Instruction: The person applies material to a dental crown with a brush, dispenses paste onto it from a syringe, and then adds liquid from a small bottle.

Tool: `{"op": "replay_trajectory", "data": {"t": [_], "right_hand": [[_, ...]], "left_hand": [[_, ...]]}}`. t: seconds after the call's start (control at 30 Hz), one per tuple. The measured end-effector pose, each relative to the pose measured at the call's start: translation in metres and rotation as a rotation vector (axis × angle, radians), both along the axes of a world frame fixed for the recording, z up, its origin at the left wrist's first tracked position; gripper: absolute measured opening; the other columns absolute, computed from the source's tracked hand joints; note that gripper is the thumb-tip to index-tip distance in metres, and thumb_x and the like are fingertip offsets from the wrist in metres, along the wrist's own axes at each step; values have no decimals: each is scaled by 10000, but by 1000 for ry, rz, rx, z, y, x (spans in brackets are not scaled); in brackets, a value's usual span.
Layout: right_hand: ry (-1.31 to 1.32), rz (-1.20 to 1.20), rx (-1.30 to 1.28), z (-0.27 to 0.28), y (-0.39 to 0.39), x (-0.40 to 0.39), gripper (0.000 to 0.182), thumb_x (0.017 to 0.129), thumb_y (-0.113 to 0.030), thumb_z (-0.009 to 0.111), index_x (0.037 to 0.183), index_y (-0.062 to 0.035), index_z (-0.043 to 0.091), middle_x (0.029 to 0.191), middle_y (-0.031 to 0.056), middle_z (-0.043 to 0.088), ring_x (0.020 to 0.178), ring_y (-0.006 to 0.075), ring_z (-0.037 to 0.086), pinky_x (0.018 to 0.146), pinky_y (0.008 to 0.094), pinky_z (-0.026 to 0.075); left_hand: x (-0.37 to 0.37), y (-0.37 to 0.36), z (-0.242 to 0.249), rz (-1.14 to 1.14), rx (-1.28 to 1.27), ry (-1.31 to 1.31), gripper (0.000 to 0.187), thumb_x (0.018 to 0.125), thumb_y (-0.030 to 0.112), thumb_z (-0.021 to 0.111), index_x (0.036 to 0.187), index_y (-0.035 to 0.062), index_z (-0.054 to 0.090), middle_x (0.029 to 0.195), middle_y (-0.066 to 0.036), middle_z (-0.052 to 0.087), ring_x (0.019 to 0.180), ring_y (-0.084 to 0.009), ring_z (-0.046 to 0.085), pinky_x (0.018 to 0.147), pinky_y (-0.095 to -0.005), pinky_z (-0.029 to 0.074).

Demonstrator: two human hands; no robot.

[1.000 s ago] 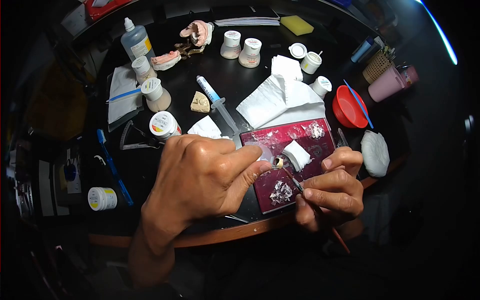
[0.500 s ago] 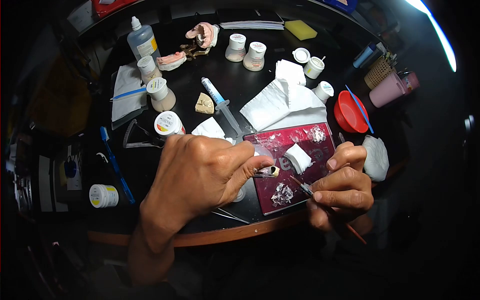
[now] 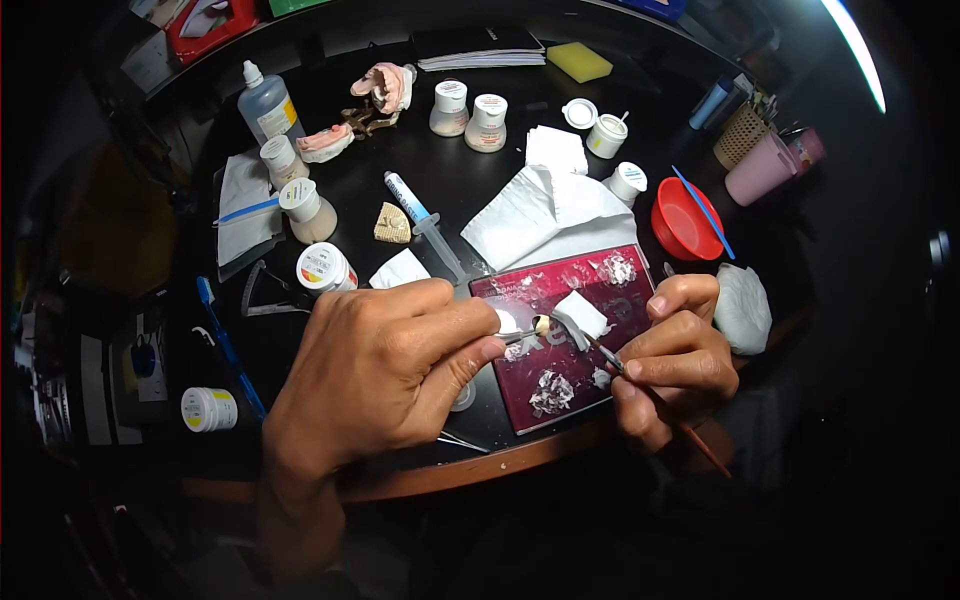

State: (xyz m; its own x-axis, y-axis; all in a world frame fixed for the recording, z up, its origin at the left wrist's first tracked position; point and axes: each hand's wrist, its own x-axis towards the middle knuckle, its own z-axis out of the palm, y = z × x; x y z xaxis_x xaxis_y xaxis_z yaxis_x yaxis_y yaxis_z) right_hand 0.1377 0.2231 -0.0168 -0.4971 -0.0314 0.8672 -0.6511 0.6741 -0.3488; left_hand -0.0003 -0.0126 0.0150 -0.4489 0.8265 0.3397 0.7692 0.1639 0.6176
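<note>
My left hand [image 3: 385, 372] pinches a slim metal holding tool [image 3: 516, 337] between thumb and index finger. At the tool's end sits a small yellowish tooth crown [image 3: 542, 325], above a dark red glass slab [image 3: 511, 398]. Fingers of my right hand [image 3: 688, 350] close round a fine brush [image 3: 700, 446] with a reddish-brown handle. Its tip points left toward the crown and overlaps the edge of a folded white tissue [image 3: 584, 312] in this view. Clumps of white powder [image 3: 550, 392] lie on the slab.
A red bowl [image 3: 683, 222] with a blue stick across it stands right. White cloth [image 3: 522, 215] lies behind the slab. Left of it are a paste syringe [image 3: 425, 222], lidded jars [image 3: 325, 268] and a blue toothbrush [image 3: 232, 350]. Farther back sits a pink denture model [image 3: 385, 88].
The whole scene has shifted slightly left in view. Both hands, with the crown and the brush, have moved a little toward the slab's far side, and the brush tip now overlaps the folded tissue.
</note>
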Motion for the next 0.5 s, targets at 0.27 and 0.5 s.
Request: {"op": "replay_trajectory", "data": {"t": [0.27, 0.5], "right_hand": [[-60, 62, 42, -6, -1, -2, 262, 602, -51, 785, 858, -108, 778, 763, -15, 724, 937, 242, 590, 822, 325, 455], [-31, 95, 38, -11, 0, -4, 282, 586, -30, 792, 857, -105, 784, 784, -7, 733, 937, 245, 593, 806, 332, 467]], "left_hand": [[-6, 2, -8, -67, 18, 201, 96, 818, 121, 818, 905, 101, 783, 720, -1, 584, 701, -178, 524, 761, -366, 334], [-4, 2, -5, -66, 2, 213, 89, 793, 124, 816, 872, 112, 777, 727, 13, 542, 753, -173, 488, 875, -403, 279]]}}
